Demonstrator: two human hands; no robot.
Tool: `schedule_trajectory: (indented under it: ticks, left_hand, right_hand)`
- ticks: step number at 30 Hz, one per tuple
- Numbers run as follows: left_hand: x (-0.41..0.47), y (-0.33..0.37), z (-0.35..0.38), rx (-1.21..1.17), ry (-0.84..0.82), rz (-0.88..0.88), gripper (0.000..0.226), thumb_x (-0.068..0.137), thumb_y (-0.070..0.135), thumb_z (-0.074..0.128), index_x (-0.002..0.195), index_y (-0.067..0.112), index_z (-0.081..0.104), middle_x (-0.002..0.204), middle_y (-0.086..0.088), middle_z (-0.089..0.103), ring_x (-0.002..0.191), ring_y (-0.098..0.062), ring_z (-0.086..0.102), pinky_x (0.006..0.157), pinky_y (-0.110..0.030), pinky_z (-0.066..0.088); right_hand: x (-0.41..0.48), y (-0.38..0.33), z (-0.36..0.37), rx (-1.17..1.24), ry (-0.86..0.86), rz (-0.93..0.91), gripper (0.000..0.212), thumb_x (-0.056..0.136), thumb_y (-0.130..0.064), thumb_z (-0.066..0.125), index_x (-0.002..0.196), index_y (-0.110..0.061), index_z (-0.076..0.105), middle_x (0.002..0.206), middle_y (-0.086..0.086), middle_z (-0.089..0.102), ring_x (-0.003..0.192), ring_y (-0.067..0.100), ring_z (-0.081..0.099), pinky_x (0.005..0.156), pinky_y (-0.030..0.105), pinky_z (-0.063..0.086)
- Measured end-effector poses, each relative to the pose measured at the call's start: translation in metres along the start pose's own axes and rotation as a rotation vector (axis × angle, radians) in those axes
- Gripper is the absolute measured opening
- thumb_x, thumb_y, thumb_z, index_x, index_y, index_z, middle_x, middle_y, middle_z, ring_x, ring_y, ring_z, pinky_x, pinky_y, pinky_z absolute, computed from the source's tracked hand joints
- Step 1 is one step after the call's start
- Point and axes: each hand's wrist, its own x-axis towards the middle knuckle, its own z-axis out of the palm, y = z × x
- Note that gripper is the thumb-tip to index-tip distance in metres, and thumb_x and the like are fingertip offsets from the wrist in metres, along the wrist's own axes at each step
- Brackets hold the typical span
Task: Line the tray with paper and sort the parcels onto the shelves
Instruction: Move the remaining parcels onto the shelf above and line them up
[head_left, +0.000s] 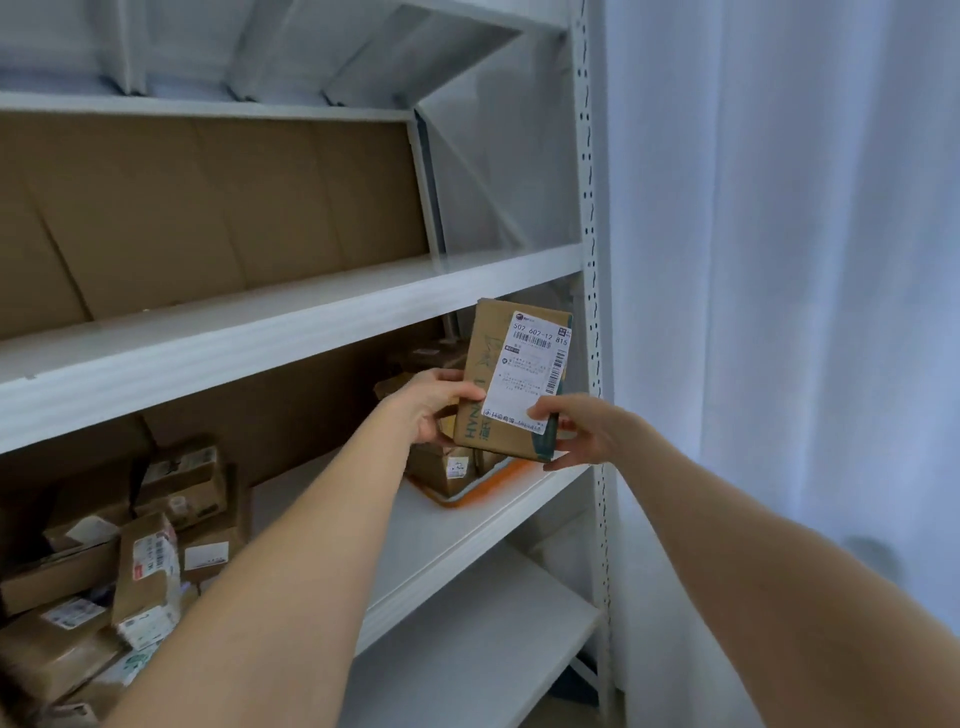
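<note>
A flat brown cardboard parcel (511, 379) with a white shipping label stands upright between my hands, in front of the middle shelf's right end. My left hand (434, 408) grips its left edge. My right hand (576, 428) pinches its lower right corner, thumb on the label. Below the parcel, an orange-rimmed tray (485, 486) rests on the middle shelf (431, 530) with small brown boxes (444, 465) in it. More parcels (150, 561) lie heaped at the shelf's left end.
The white metal rack has an upper shelf (270, 322) backed with brown cardboard sheets (208, 208). A perforated upright post (595, 260) bounds the rack on the right. White curtains (779, 260) hang beyond it. A lower shelf (467, 660) shows below.
</note>
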Motion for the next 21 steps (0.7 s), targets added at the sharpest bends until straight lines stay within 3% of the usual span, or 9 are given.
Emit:
schedule_trajectory:
  ticks: [1, 4, 7, 11, 14, 16, 18, 21]
  left_hand:
    - [0.0, 0.009, 0.006, -0.004, -0.01, 0.027, 0.036, 0.077, 0.001, 0.071, 0.103, 0.021, 0.055, 0.104, -0.009, 0.063, 0.093, -0.026, 0.06, 0.078, -0.056, 0.051]
    - [-0.002, 0.039, 0.023, -0.024, -0.032, 0.112, 0.047, 0.078, 0.0, 0.07, 0.116, 0.02, 0.05, 0.103, -0.01, 0.064, 0.093, -0.026, 0.06, 0.07, -0.053, 0.052]
    - [-0.003, 0.07, 0.039, -0.06, -0.057, 0.196, 0.041, 0.079, 0.0, 0.069, 0.111, 0.018, 0.05, 0.104, -0.01, 0.064, 0.099, -0.028, 0.059, 0.077, -0.055, 0.051]
    - [-0.004, 0.11, 0.051, -0.122, -0.045, 0.302, 0.04, 0.082, 0.002, 0.068, 0.115, 0.017, 0.051, 0.098, -0.006, 0.064, 0.093, -0.021, 0.059, 0.073, -0.052, 0.051]
    - [-0.004, 0.136, 0.046, -0.138, -0.009, 0.35, 0.037, 0.085, 0.006, 0.067, 0.117, 0.015, 0.052, 0.101, -0.004, 0.063, 0.093, -0.021, 0.06, 0.065, -0.048, 0.053]
    - [0.0, 0.151, 0.038, -0.141, 0.005, 0.375, 0.036, 0.087, 0.006, 0.065, 0.119, 0.016, 0.051, 0.107, -0.005, 0.063, 0.094, -0.022, 0.06, 0.061, -0.047, 0.054]
    - [0.008, 0.165, 0.029, -0.137, 0.017, 0.398, 0.034, 0.089, 0.006, 0.062, 0.119, 0.019, 0.05, 0.11, -0.006, 0.063, 0.097, -0.025, 0.061, 0.067, -0.051, 0.055]
    - [0.026, 0.183, 0.016, -0.121, 0.056, 0.414, 0.03, 0.092, 0.006, 0.057, 0.119, 0.018, 0.053, 0.099, -0.006, 0.065, 0.091, -0.028, 0.064, 0.075, -0.056, 0.055]
  right_hand:
    - [-0.004, -0.006, -0.004, 0.042, 0.025, -0.047, 0.024, 0.081, -0.004, 0.071, 0.097, -0.013, 0.056, 0.093, 0.009, 0.068, 0.084, 0.026, 0.066, 0.065, 0.05, 0.058]
    - [-0.016, -0.028, -0.011, 0.133, 0.168, -0.224, 0.028, 0.082, -0.007, 0.067, 0.104, -0.015, 0.052, 0.085, 0.004, 0.068, 0.077, 0.019, 0.065, 0.073, 0.043, 0.058]
    - [-0.021, -0.055, -0.015, 0.201, 0.313, -0.399, 0.045, 0.082, -0.012, 0.064, 0.122, -0.017, 0.044, 0.101, 0.005, 0.061, 0.084, 0.017, 0.06, 0.08, 0.043, 0.056]
    - [-0.021, -0.1, -0.014, 0.228, 0.408, -0.6, 0.057, 0.082, -0.018, 0.065, 0.135, -0.017, 0.043, 0.119, 0.006, 0.061, 0.095, 0.019, 0.062, 0.085, 0.04, 0.053]
    - [-0.013, -0.133, -0.007, 0.251, 0.43, -0.664, 0.066, 0.08, -0.024, 0.071, 0.137, -0.013, 0.039, 0.123, 0.007, 0.059, 0.106, 0.022, 0.062, 0.095, 0.044, 0.052]
    - [-0.004, -0.151, 0.0, 0.25, 0.431, -0.68, 0.063, 0.08, -0.028, 0.073, 0.133, -0.011, 0.043, 0.119, 0.006, 0.062, 0.103, 0.021, 0.063, 0.095, 0.043, 0.052]
    - [0.006, -0.169, 0.009, 0.256, 0.416, -0.699, 0.053, 0.083, -0.025, 0.07, 0.129, -0.013, 0.049, 0.117, 0.007, 0.065, 0.099, 0.02, 0.063, 0.089, 0.036, 0.053]
    - [0.025, -0.192, 0.02, 0.229, 0.389, -0.699, 0.051, 0.084, -0.019, 0.062, 0.133, -0.017, 0.051, 0.118, 0.006, 0.064, 0.103, 0.021, 0.062, 0.083, 0.033, 0.053]
